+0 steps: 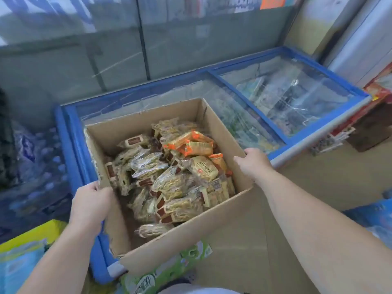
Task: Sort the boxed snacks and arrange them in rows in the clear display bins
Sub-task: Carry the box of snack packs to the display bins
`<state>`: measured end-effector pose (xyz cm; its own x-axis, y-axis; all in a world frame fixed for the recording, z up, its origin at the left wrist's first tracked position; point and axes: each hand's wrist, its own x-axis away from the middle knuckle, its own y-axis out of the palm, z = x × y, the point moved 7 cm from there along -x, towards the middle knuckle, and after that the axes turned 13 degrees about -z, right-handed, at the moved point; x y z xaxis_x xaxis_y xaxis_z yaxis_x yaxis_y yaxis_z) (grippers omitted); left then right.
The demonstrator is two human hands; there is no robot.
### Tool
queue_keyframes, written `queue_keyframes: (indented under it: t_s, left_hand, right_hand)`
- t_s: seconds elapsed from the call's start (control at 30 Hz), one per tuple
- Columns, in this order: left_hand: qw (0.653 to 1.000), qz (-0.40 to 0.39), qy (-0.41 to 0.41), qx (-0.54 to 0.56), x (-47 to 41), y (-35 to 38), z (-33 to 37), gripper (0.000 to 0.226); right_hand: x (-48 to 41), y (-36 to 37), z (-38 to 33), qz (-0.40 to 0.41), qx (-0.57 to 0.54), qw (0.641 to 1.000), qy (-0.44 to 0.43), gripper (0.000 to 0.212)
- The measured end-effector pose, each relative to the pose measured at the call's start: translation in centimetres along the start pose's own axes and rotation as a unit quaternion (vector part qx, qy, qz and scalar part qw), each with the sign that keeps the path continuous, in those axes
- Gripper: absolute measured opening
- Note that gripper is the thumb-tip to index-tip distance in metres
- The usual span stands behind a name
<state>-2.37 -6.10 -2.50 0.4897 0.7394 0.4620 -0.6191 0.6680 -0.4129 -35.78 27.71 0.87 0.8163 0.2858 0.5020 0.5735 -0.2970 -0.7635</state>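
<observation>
An open cardboard box point(214, 225) rests on the corner of a blue-framed chest freezer point(70, 132). Inside lie several clear-wrapped tan snack packs point(176, 183) with brown labels and a few orange-edged packs point(195, 145) toward the back. My left hand point(91, 204) grips the box's left rim near its front corner. My right hand point(253, 163) grips the right rim, fingers curled over the edge. No clear display bins are in view.
The freezer's sliding glass lids point(286, 98) stretch to the right behind the box. A green carton point(161, 272) sits under the box's front. Packs of water bottles point(40, 158) stand at left, yellow and blue bags point(25, 255) at lower left, a red display point(377, 94) at right.
</observation>
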Motion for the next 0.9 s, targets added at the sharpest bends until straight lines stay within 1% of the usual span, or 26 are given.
queue_keyframes:
  t_s: [0.07,0.1,0.17,0.23,0.37,0.43,0.47,0.57,0.7,0.77,0.83,0.9]
  left_hand:
    - [1.0,-0.01,-0.001,-0.024,-0.4,0.0,0.7,0.024]
    - [1.0,-0.016,-0.004,-0.027,-0.6,0.0,1.0,0.023]
    - [0.999,-0.02,-0.007,-0.034,-0.4,0.4,2.3,0.021]
    - [0.999,-0.019,0.0,-0.048,-0.3,1.3,4.2,0.014]
    - [0.995,-0.035,0.024,-0.089,0.4,6.0,9.9,0.009]
    - [0.991,-0.051,0.053,-0.107,1.1,10.3,13.5,0.011]
    - [0.989,-0.056,0.073,-0.118,1.6,12.8,15.4,0.014]
    - [0.981,-0.08,0.117,-0.131,3.2,21.2,20.5,0.03]
    - [0.974,-0.122,0.136,-0.136,5.6,33.7,26.3,0.031]
    - [0.967,-0.161,0.144,-0.133,6.9,40.4,28.9,0.034]
    - [0.957,-0.215,0.145,-0.131,8.2,47.1,31.3,0.038]
    - [0.946,-0.25,0.151,-0.144,9.3,53.3,33.7,0.04]
  right_hand:
    - [-0.8,-0.2,-0.1,-0.022,0.04,0.999,0.011,0.059]
    - [-1.3,-0.3,0.0,-0.03,0.058,0.998,0.012,0.057]
    - [-1.9,-0.8,0.3,-0.038,0.082,0.996,0.009,0.046]
    - [-2.9,-1.8,1.3,-0.033,0.07,0.997,-0.002,0.036]
    - [-4.5,-5.9,6.2,-0.013,0.052,0.998,0.014,0.036]
    - [-5.2,-8.8,10.2,0.0,0.021,1.0,0.021,0.041]
    - [-5.6,-10.4,12.5,0.006,0.004,1.0,0.024,0.04]
    - [-6.3,-16.0,19.8,0.03,-0.036,0.999,0.027,0.026]
    - [-6.9,-23.5,30.8,0.055,-0.062,0.994,0.073,0.03]
    - [-7.1,-26.9,36.8,0.069,-0.078,0.99,0.096,0.031]
    - [-7.2,-29.9,42.5,0.088,-0.101,0.984,0.116,0.03]
    - [-7.0,-32.4,48.0,0.1,-0.123,0.976,0.147,0.028]
